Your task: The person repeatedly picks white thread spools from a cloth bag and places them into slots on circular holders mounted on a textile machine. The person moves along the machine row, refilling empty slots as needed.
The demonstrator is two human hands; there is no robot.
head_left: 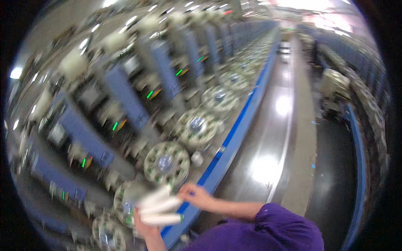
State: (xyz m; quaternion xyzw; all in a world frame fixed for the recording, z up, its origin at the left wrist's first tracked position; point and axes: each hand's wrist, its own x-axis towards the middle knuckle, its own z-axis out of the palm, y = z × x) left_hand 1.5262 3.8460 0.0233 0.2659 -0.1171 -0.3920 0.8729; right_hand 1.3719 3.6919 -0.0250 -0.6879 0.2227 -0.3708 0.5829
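Note:
Several white yarn bobbins with green tube ends lie bunched in my left hand, which is closed around them from below. They are above the blue rail, beside a round bobbin magazine. Just right of the bobbins' ends is my right hand, its thumb and fingers pinched together. Whatever is between those fingertips is too small and blurred to make out. Another round magazine, with a ring of dark and green slots, sits just beyond the bobbins. A dark blurred patch partly covers the bobbins' upper side.
A long winding machine with blue upright panels runs along my left, with more round magazines in a row. Its blue rail borders a shiny aisle floor. Another machine line stands at the right.

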